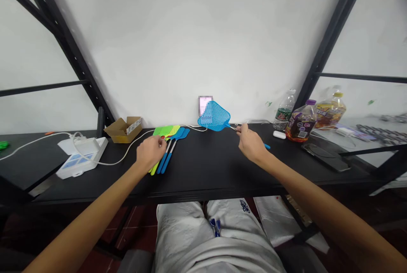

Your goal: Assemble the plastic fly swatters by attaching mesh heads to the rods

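Note:
My right hand [251, 142] is closed round the thin handle of a blue fly swatter [214, 116], whose mesh head is lifted above the black table [203, 171] near the wall. My left hand [151, 153] rests with curled fingers on the handles of a pile of fly swatters [170, 135], green, yellow and blue, lying flat on the table. The pile's heads point toward the wall.
A white plastic box [81, 158] with a white cable lies at the left, with a small cardboard box [123, 129] behind it. Bottles [302, 124] stand at the right, beside a phone [324, 156] and a keyboard [381, 133]. Black rack posts rise on both sides.

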### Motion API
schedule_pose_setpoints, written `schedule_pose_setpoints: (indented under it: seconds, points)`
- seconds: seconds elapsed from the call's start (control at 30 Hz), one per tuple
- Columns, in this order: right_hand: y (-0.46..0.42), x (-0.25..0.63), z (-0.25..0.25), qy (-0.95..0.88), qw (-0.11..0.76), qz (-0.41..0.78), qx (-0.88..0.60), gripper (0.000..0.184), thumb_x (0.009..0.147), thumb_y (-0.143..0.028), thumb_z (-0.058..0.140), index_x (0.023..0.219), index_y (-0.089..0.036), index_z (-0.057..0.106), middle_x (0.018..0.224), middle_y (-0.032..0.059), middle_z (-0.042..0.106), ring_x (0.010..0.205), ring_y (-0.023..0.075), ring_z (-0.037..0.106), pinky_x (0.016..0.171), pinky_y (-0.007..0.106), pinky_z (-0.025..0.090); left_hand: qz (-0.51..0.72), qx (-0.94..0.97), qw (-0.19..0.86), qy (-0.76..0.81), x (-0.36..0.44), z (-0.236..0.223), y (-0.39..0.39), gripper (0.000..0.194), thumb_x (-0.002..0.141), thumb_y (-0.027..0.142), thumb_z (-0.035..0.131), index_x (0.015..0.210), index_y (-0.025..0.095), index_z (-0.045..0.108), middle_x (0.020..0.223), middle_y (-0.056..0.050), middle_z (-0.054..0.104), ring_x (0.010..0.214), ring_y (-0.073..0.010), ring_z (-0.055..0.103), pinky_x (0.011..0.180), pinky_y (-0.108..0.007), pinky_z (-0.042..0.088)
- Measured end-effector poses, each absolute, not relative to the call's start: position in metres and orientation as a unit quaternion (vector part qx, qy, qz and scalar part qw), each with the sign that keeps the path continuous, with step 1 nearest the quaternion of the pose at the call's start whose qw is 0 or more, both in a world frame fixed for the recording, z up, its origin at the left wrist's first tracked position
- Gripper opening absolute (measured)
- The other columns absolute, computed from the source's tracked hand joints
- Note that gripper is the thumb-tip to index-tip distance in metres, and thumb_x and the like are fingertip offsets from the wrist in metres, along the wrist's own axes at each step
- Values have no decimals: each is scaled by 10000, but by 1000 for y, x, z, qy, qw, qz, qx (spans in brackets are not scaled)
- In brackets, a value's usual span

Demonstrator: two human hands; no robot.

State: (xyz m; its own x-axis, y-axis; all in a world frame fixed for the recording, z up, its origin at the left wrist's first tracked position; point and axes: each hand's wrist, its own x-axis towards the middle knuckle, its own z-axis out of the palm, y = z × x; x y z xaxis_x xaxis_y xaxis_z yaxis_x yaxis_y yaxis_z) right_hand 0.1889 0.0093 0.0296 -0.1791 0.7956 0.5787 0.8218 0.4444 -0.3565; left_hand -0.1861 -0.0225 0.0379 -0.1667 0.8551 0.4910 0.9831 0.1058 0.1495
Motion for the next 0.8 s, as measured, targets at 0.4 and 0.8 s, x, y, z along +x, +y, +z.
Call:
schedule_pose_setpoints:
  seconds: [0.4,0.8]
  points:
    - [56,131,33,-451,765,361,-284,213,905,-262,556,858,-244,348,726,-61,594,680,120,668,772,338,548,-284,-777,65,-558,-42,-1,-22,157,892,337,537,975,205,556,946,-72,635,850,-200,608,713,-301,431]
    - [76,123,27,-273,768,497,-298,246,749,-124,565,705,-212,339,526,-82,444,402,23,320,372,152,267,-329,-799,13,-504,-3,-12,13,178,889,345,579,843,178,623,828,-80,638,861,-227,588,792,-365,466]
